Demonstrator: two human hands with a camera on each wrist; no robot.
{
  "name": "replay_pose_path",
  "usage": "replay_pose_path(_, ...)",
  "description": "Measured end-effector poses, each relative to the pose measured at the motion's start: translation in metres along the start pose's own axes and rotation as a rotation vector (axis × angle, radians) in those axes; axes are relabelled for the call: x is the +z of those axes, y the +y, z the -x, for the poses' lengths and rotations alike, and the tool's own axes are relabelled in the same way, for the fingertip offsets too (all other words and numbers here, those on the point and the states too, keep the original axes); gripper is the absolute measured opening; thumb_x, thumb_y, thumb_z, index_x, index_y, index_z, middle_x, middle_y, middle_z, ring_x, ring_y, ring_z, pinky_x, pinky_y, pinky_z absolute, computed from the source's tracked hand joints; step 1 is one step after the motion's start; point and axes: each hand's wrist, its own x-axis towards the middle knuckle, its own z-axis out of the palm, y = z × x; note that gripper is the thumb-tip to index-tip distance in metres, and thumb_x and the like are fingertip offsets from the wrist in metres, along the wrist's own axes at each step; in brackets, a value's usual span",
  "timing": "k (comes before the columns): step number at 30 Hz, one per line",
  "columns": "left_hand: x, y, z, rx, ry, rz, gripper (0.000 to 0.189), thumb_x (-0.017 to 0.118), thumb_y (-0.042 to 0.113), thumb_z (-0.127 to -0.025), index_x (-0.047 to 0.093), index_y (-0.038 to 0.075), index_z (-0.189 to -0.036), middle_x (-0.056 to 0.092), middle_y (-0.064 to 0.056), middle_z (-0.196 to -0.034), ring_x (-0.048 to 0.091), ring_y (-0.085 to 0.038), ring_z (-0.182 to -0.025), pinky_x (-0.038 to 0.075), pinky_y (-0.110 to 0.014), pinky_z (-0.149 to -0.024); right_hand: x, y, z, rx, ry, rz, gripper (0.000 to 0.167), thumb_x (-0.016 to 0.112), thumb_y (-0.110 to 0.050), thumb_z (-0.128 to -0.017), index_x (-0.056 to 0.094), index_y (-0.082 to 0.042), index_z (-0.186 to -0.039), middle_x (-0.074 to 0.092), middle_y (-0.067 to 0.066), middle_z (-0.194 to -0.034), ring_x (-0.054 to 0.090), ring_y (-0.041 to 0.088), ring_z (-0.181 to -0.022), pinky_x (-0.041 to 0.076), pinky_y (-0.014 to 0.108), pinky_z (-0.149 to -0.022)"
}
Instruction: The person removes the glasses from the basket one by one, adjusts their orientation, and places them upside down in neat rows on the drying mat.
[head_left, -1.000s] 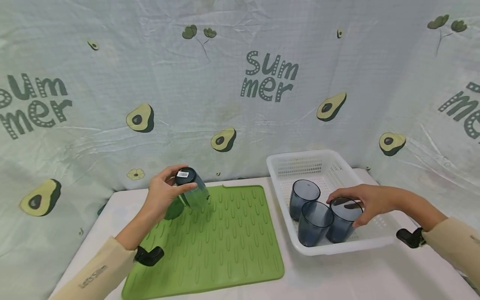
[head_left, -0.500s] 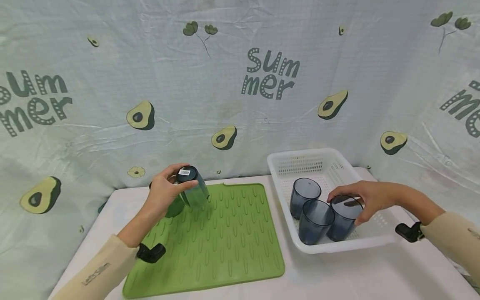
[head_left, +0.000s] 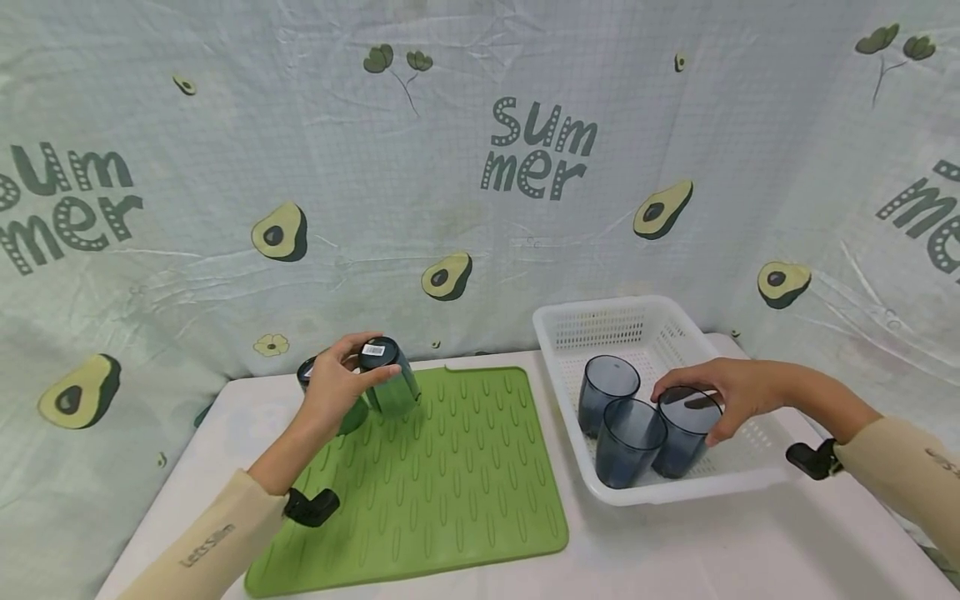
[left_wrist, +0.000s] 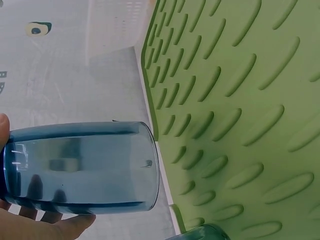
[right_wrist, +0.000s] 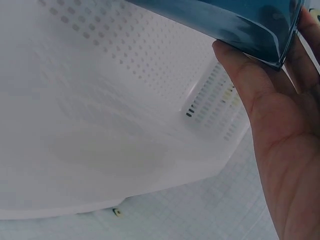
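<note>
Head cam: L hand (head_left: 337, 385) gripping upside-down glass (head_left: 394, 387), R hand (head_left: 731, 392) pinching 2nd glass (head_left: 678, 446); prob. placing on mat (head_left: 450, 483), next needing release.

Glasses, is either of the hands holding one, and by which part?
Yes, both. The left hand holds an upside-down glass around its base end; the right hand grips a mouth-up glass in the white basket by its rim.
</note>
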Motion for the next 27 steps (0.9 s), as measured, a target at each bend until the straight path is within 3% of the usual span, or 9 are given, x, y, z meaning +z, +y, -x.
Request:
replay_pose_path(7,0.004,-0.006,-0.002,-0.010,0.029,0.010,0.066,0.080,0.015,-0.091,0.050,0.008,-0.149,0.049,-0.016,-0.148,0.048,-0.032,-0.137,0.043,-0.051,-0.108,0.001,0.001,0.001,-0.040,0.011,0.008,0.072,0.087,-0.016,-0.078,0.054,-0.016,-0.142,0.058,-0.001,-0.138,0.051,0.002,-0.128,0.053,0.029,-0.096)
replay_pose_path(13,0.006,-0.012,-0.004,-0.023,0.049,0.004,0.064,0.078,0.016,-0.092,0.049,0.008,-0.149,0.048,-0.018,-0.148,0.046,-0.032,-0.139,0.045,-0.051,-0.108,0.001,0.002,0.001,-0.040,0.015,0.011,0.073,0.087,-0.017,-0.078,0.054,-0.016,-0.142,0.058,0.002,-0.139,0.050,0.000,-0.128,0.053,0.028,-0.096)
replay_pose_path(16,0.006,-0.015,-0.005,-0.034,0.056,-0.002,0.064,0.078,0.016,-0.092,0.049,0.008,-0.149,0.049,-0.017,-0.148,0.048,-0.031,-0.138,0.047,-0.046,-0.105,0.002,0.002,0.001,-0.051,0.018,0.019,0.072,0.087,-0.016,-0.077,0.055,-0.017,-0.142,0.058,-0.001,-0.138,0.051,0.001,-0.127,0.053,0.029,-0.095)
replay_pose_path(23,0.009,-0.015,-0.008,-0.042,0.070,0.011,0.063,0.079,0.017,-0.092,0.050,0.007,-0.147,0.052,-0.016,-0.143,0.053,-0.029,-0.130,0.051,-0.016,-0.085,0.002,0.001,0.002,-0.032,0.023,0.017,0.072,0.087,-0.017,-0.077,0.055,-0.019,-0.141,0.058,-0.003,-0.138,0.051,0.001,-0.127,0.053,0.029,-0.096)
replay_pose_path(27,0.011,-0.017,-0.009,-0.035,0.073,0.026,0.061,0.078,0.016,-0.092,0.051,0.007,-0.146,0.050,-0.016,-0.144,0.053,-0.029,-0.130,0.051,-0.014,-0.083,0.002,0.001,0.002,0.003,0.022,0.009,0.072,0.088,-0.018,-0.077,0.055,-0.020,-0.141,0.057,-0.003,-0.139,0.051,0.002,-0.128,0.052,0.029,-0.096)
